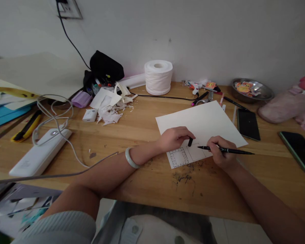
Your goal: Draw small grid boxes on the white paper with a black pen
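Evidently a drawing step: one black pen (234,151), uncapped, right of centre in the frame, pinched in the right hand (222,159); long axis nearly level, tip leftward. One black cap (190,142), pinched in the left hand (173,139). One paper sheet (200,118), outlines drawn lower left. Any further stroke, I judge, calls for a steady sheet.

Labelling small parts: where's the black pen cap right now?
Head view, right of centre: the left hand holds the black pen cap over the white paper, just left of the tip of the black pen.
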The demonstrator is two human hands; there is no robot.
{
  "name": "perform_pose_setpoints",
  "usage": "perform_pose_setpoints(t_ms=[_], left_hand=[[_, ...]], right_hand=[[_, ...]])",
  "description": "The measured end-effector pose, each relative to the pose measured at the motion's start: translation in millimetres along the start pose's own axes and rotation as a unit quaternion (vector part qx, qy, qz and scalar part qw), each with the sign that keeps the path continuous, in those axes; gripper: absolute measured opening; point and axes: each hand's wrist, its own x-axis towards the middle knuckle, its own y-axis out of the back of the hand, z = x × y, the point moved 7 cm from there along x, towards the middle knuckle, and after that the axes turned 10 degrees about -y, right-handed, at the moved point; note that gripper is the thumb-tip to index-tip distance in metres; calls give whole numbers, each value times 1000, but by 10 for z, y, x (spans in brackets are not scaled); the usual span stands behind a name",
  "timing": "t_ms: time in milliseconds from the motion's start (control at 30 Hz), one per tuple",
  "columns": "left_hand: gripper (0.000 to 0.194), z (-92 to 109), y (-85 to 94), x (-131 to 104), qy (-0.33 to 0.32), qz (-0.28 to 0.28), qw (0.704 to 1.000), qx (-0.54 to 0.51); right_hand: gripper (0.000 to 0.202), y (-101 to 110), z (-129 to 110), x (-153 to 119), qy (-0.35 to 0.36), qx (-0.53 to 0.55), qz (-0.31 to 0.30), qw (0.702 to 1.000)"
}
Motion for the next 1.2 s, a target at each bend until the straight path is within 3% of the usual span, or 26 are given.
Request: perform_pose_setpoints(t_ms=[367, 967, 1200], left_hand=[[24, 1, -18, -3, 10, -25, 1000, 6], [24, 68, -45, -19, -3, -81, 996, 23], [15, 58, -41, -8, 17, -99, 995, 8]], right_hand=[[14, -180, -124, -58, 56, -45, -69, 995], [15, -232, -101, -31, 23, -27, -96, 995], [15, -242, -82, -23, 16, -26, -105, 994]])
